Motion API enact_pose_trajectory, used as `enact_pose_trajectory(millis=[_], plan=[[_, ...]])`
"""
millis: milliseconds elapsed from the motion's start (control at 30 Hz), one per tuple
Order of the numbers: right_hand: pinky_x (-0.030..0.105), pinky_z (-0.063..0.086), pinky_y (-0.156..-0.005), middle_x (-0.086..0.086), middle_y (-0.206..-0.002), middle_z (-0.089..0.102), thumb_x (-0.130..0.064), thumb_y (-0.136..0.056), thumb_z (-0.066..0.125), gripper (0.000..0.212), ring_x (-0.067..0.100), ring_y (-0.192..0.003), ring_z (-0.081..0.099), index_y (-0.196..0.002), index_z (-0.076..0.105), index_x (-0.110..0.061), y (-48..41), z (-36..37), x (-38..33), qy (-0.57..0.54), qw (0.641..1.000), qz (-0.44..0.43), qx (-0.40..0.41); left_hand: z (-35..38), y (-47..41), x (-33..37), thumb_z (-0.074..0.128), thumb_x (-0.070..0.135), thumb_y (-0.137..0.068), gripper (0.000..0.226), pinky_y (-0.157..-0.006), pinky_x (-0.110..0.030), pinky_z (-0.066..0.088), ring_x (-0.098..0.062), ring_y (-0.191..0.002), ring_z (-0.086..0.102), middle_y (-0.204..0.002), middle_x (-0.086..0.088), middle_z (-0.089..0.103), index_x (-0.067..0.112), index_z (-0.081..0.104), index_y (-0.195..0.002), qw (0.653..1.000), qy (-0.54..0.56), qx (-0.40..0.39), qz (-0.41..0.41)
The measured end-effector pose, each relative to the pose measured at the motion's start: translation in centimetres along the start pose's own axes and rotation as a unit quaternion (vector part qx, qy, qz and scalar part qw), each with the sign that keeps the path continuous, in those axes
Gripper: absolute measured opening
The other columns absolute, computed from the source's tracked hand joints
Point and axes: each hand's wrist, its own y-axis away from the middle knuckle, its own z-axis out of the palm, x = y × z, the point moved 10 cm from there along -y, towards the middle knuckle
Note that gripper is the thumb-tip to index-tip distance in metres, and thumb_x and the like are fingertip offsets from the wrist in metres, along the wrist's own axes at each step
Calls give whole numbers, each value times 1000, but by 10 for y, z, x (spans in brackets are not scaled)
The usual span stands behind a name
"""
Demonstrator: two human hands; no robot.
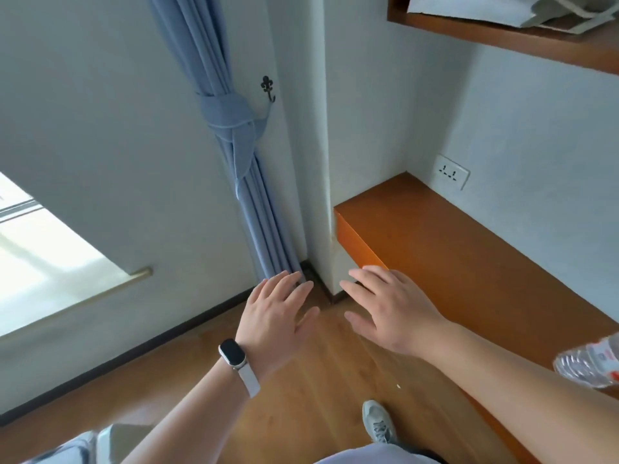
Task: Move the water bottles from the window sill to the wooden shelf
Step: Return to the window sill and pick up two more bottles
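Both my hands are held out in front of me with spread fingers and nothing in them. My left hand [278, 316], with a smartwatch on the wrist, hovers over the wooden floor near the wall corner. My right hand [388, 309] is just left of the front corner of the orange-brown wooden shelf [445, 249]. A clear plastic water bottle [589, 363] with a red and white label lies on the shelf at the right edge, partly cut off. The window sill [110, 289] shows at the left; no bottle is visible on it.
A tied blue curtain [231, 128] hangs in the corner beside a dark wall hook [268, 88]. A white socket [452, 172] sits on the wall above the shelf. An upper wooden shelf [522, 38] holds a white bag. My shoe [378, 420] stands on the floor.
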Motion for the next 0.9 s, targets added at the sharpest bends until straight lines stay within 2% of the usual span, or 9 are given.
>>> enact_pose_trajectory(millis=[133, 267, 433, 533, 733, 900], plan=[[44, 47, -97, 8, -132, 58, -46, -96, 46, 49, 28, -122, 50, -130, 58, -14, -39, -4, 13, -21, 999, -46, 8, -7, -19, -15, 47, 47, -95, 45, -103, -48, 47, -29, -123, 58, -129, -3, 65, 19, 66, -125, 999, -32, 29, -23], [44, 46, -98, 8, -130, 59, -45, -95, 47, 49, 28, -121, 52, -129, 59, -13, -69, -8, 21, -40, 994, -101, 21, -10, -28, -28, 50, 45, -94, 43, -104, -44, 44, -27, -124, 57, -130, -2, 64, 20, 65, -126, 996, -60, 41, -56], [43, 42, -102, 8, -133, 58, -46, -95, 45, 52, 28, -125, 50, -131, 60, -13, -117, 4, 11, -78, 981, -175, 6, -25, -25, -55, 49, 47, -94, 45, -106, -43, 42, -25, -126, 56, -132, 0, 63, 20, 65, -127, 984, -104, 42, -138], [45, 43, -99, 9, -131, 60, -45, -93, 49, 51, 30, -121, 53, -128, 63, -12, -147, 9, -15, -90, 971, -220, 8, -43, -8, -78, 49, 47, -93, 45, -106, -42, 42, -25, -124, 57, -130, 0, 64, 19, 67, -125, 972, -130, 41, -190], [44, 50, -91, 11, -121, 65, -38, -84, 70, 46, 32, -111, 60, -120, 68, -10, -195, 16, -100, -116, 942, -312, 34, -73, 53, -136, 50, 45, -91, 44, -104, -44, 45, -26, -125, 57, -130, -2, 65, 19, 68, -123, 944, -132, 66, -295], [47, 50, -90, 12, -122, 64, -37, -82, 73, 46, 34, -111, 61, -119, 68, -9, -239, 32, -183, -104, 927, -359, 30, -90, 103, -203, 50, 45, -91, 45, -102, -46, 46, -27, -125, 57, -129, -2, 65, 18, 69, -122, 925, -116, 103, -347]])
